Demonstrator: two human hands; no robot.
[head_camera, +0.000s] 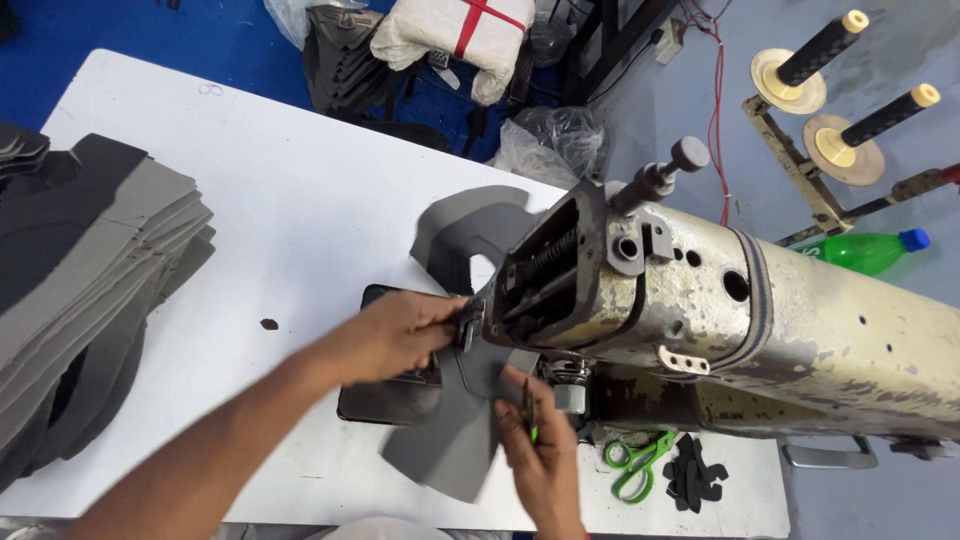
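Observation:
A curved grey fabric piece (455, 440) lies under the head of a worn cream sewing machine (740, 320), its far end (470, 215) curling out behind the machine. My left hand (395, 335) rests on the fabric at the needle area, fingers pinching a small dark part beside the presser foot. My right hand (540, 450) presses the fabric's right edge near the needle plate and grips a small thread snipper (528, 408) with a green tip.
A tall stack of grey cut pieces (90, 290) fills the table's left side. Green-handled scissors (635, 465) and small black scraps (692, 472) lie in front of the machine. A green bottle (865, 250) and two thread spool stands (840, 90) are behind.

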